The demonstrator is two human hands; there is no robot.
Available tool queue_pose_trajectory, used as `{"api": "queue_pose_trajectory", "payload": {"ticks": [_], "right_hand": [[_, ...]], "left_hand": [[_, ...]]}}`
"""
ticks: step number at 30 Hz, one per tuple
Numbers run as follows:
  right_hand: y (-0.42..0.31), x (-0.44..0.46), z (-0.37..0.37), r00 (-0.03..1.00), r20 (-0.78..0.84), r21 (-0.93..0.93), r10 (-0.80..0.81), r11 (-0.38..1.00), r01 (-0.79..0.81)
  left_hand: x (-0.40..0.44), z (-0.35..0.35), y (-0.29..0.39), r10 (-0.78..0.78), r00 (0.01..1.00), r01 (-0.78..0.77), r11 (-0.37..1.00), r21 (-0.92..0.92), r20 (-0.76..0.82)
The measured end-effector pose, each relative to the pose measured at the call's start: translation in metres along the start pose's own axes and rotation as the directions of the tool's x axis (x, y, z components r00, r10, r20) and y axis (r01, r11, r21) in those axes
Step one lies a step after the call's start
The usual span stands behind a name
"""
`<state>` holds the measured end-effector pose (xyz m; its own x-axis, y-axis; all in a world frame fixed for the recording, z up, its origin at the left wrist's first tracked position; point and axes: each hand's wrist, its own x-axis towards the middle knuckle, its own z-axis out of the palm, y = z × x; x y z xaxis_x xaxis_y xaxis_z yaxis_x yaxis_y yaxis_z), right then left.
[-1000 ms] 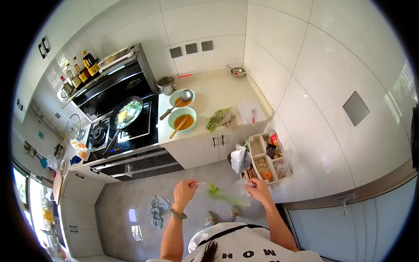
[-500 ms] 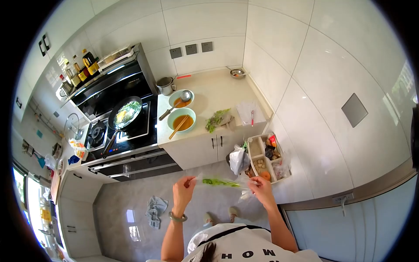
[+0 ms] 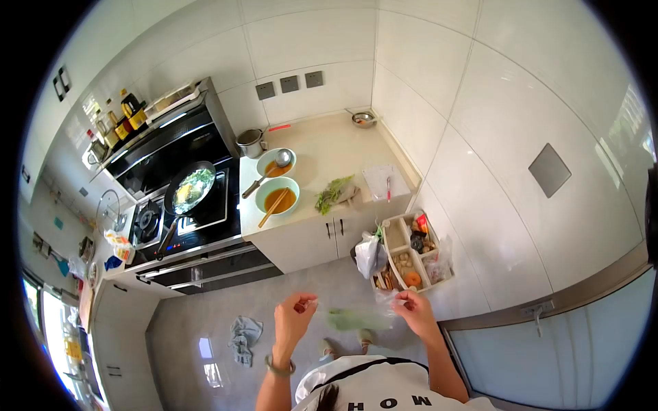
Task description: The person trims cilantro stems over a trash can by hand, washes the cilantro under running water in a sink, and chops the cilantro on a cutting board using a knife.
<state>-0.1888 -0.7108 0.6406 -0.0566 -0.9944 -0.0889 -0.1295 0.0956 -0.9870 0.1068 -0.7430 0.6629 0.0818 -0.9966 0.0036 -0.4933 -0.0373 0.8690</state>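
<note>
A clear plastic bag [image 3: 379, 320] hangs between my two hands in front of my body, above the floor. The green leafy vegetable [image 3: 346, 319] in it is smeared by motion. My left hand [image 3: 295, 318] pinches one end of the bag, its fingers closed, with a bangle on the wrist. At the opposite end my right hand [image 3: 415, 315] is closed on the gathered plastic. On the counter ahead lies a bunch of leafy greens [image 3: 334, 192], beside a flat clear bag [image 3: 379, 181] with a red-and-white pen-like item on it.
Two bowls of brown liquid [image 3: 291, 200] stand on the counter [image 3: 329, 140], with a ladle [image 3: 281, 159] and chopsticks [image 3: 274, 207]. A frying pan [image 3: 192, 190] with egg and greens sits on the stove. Below right is a divided vegetable bin [image 3: 394, 236]; a cloth [image 3: 245, 338] lies on the floor.
The bag's middle has dropped lower between my hands, and the greens in it are blurred now. Both hands have moved down slightly. The camera view has shifted a little.
</note>
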Motion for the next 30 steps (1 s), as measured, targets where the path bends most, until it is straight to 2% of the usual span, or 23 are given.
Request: {"api": "queue_pose_trajectory", "payload": {"ticks": [1,3,4,6,8,11,13,14,16,17,18,19,20,21,22,23,24,25,26,27,28,29,30], "right_hand": [[0.002,-0.002,0.0,1.0,-0.01,0.009,0.021,1.0,-0.021],[0.006,-0.003,-0.005,0.981,-0.005,-0.051,0.196,0.979,-0.196],[0.005,-0.005,-0.007,0.998,0.019,-0.244,0.062,0.968,-0.055],[0.011,-0.004,-0.01,0.997,0.021,-0.208,0.076,0.976,-0.07],[0.02,-0.015,-0.008,0.991,0.024,-0.154,0.134,0.98,-0.129],[0.028,-0.016,-0.014,0.984,-0.059,-0.167,0.168,0.97,-0.175],[0.043,-0.018,-0.019,0.985,-0.088,0.181,0.148,0.975,-0.13],[0.052,-0.017,-0.022,0.983,-0.09,0.189,0.162,0.971,-0.143],[0.06,-0.015,-0.028,0.975,-0.151,-0.237,0.163,0.952,-0.196],[0.061,-0.022,-0.03,0.972,-0.155,-0.231,0.174,0.951,-0.207],[0.053,-0.022,-0.035,0.962,-0.077,-0.021,0.262,0.964,-0.265],[0.047,-0.021,-0.038,0.943,0.015,0.187,0.333,0.925,-0.33],[0.042,-0.025,-0.04,0.935,0.003,0.201,0.354,0.916,-0.347],[0.036,-0.024,-0.043,0.926,0.079,0.293,0.369,0.879,-0.375],[0.034,-0.021,-0.046,0.917,0.155,0.376,0.368,0.836,-0.4],[0.043,-0.021,-0.047,0.913,0.147,0.378,0.381,0.831,-0.408],[0.048,-0.018,-0.046,0.931,0.083,0.101,0.356,0.926,-0.364],[0.051,-0.009,-0.047,0.952,0.032,-0.19,0.304,0.937,-0.293],[0.054,0.0,-0.052,0.954,0.027,-0.194,0.299,0.937,-0.289],[0.057,-0.005,-0.055,0.927,0.079,0.109,0.366,0.921,-0.373],[0.059,-0.019,-0.054,0.891,0.147,0.401,0.43,0.798,-0.451],[0.068,-0.029,-0.053,0.873,0.153,0.408,0.463,0.775,-0.483],[0.076,-0.023,-0.054,0.945,0.05,0.143,0.322,0.934,-0.326]], "left_hand": [[-0.001,0.0,0.009,-0.009,1.0,0.009,1.0,0.01,0.021],[-0.001,0.006,0.023,-0.081,0.997,0.08,0.995,0.062,0.011],[-0.005,0.011,0.015,-0.08,0.997,0.079,0.995,0.061,0.017],[0.001,0.017,0.005,-0.031,0.997,0.033,0.999,-0.042,0.068],[-0.002,0.014,0.009,-0.03,0.998,0.032,0.999,-0.039,0.059],[-0.003,0.018,0.005,-0.029,0.998,0.034,0.995,-0.09,0.055],[-0.001,0.024,-0.001,-0.038,0.996,0.047,0.991,-0.124,0.076],[0.002,0.03,-0.003,-0.024,0.996,0.034,0.993,-0.113,0.084],[-0.003,0.041,-0.013,-0.025,0.994,0.035,0.995,-0.097,0.106],[-0.01,0.044,-0.023,-0.093,0.98,0.091,0.996,0.019,0.173],[0.001,0.049,-0.019,-0.143,0.963,0.116,0.985,0.13,0.226],[0.006,0.053,-0.013,-0.129,0.963,0.099,0.986,0.133,0.239],[-0.003,0.051,0.007,-0.104,0.964,0.119,0.992,-0.05,0.247],[-0.006,0.053,0.017,-0.081,0.966,0.14,0.962,-0.235,0.247],[-0.001,0.061,0.01,-0.083,0.961,0.147,0.961,-0.233,0.264],[0.005,0.072,-0.002,-0.106,0.959,0.135,0.986,-0.096,0.262],[0.01,0.079,-0.002,-0.127,0.959,0.12,0.992,0.042,0.252],[0.014,0.08,0.0,-0.125,0.959,0.119,0.992,0.039,0.255],[0.019,0.081,0.002,-0.069,0.96,0.066,0.998,0.019,0.271],[0.016,0.081,0.004,-0.035,0.954,0.033,0.999,0.011,0.299],[0.015,0.084,0.001,-0.068,0.945,0.063,0.998,0.025,0.321],[0.02,0.091,-0.002,-0.088,0.94,0.085,0.996,0.023,0.329],[0.027,0.098,-0.003,-0.082,0.942,0.084,0.996,0.009,0.325]]}}
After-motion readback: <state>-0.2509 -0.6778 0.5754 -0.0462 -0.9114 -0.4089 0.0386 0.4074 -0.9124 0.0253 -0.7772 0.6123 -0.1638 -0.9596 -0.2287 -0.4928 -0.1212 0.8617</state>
